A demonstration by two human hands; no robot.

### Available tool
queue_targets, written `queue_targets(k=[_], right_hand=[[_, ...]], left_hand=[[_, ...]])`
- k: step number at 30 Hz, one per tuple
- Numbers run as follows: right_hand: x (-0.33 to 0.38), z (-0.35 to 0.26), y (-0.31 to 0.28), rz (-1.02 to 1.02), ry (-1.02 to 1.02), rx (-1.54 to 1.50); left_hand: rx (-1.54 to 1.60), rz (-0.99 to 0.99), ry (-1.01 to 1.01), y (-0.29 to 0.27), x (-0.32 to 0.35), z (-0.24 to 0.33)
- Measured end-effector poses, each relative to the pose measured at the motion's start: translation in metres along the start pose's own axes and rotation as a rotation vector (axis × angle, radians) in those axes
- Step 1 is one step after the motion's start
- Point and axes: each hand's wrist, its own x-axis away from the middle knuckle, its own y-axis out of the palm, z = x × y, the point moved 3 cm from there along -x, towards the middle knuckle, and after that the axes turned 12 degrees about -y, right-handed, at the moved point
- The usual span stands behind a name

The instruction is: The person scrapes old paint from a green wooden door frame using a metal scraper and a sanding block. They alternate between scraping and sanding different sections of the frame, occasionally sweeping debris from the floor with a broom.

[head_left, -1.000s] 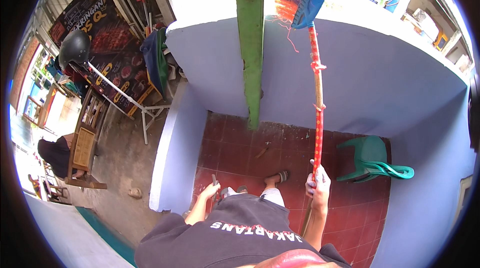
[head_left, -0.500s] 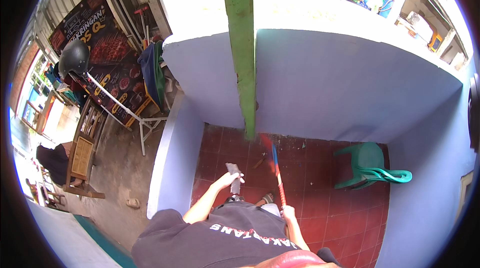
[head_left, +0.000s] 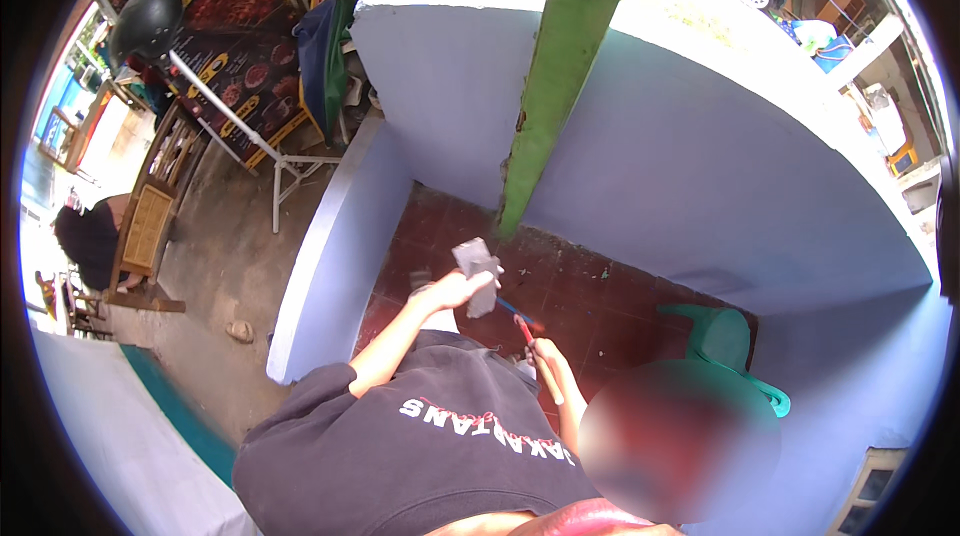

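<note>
My left hand (head_left: 462, 288) is closed round a flat grey piece (head_left: 474, 254) with a rough, slab-like look; its material is unclear. It is raised over the dark red tiled floor (head_left: 560, 266), near the foot of the green post (head_left: 560, 66). To its right, my right hand (head_left: 546, 354) grips a slim red-handled stick (head_left: 524, 330). A blue length and a blurred red end show beyond the handle, so I cannot tell its exact kind. Stick and slab look close together, but contact cannot be made out.
Low lilac walls (head_left: 700, 146) enclose the tiles. A green plastic chair (head_left: 722, 338) stands right, partly covered by a blurred patch. Left, beyond the wall, are a black helmet (head_left: 148, 24) on a white stand (head_left: 235, 121), a wooden bench (head_left: 145, 221) and a person in dark clothing (head_left: 88, 244).
The view has turned and tilted. My left hand has lifted the grey piece closer to the post's foot. The stick has swung from pointing away to lying slanted beside the slab.
</note>
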Motion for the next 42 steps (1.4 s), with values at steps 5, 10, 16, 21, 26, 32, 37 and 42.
queue_targets(k=[5,10,16,21,26,32,37,42], right_hand=[[-0.074,-0.061,0.150,-0.123,0.093,0.086],[-0.176,-0.103,0.288,-0.172,0.157,0.133],[-0.259,-0.191,0.392,0.161,0.034,-0.640],[-0.229,-0.256,0.466,0.091,-0.252,0.025],[-0.003,-0.401,0.547,-0.174,-0.453,0.724],[0.274,-0.570,0.611,0.387,-1.166,1.013],[0.376,-0.660,0.668,1.407,-1.399,1.876],[0.377,-0.708,0.631,1.427,-0.588,2.482]], left_hand=[[0.321,0.193,0.095,-0.161,-0.017,0.015],[0.231,0.275,0.204,-0.308,-0.041,0.096],[-0.045,0.113,0.426,-0.391,-0.060,0.248],[-0.142,-0.100,0.773,-0.420,-0.056,0.343],[-0.038,-0.076,0.987,-0.452,-0.104,0.372],[-0.205,0.021,1.137,-0.444,-0.143,0.381],[-0.325,0.123,1.210,-0.433,-0.148,0.378],[-0.385,0.121,1.272,-0.431,-0.143,0.380]])
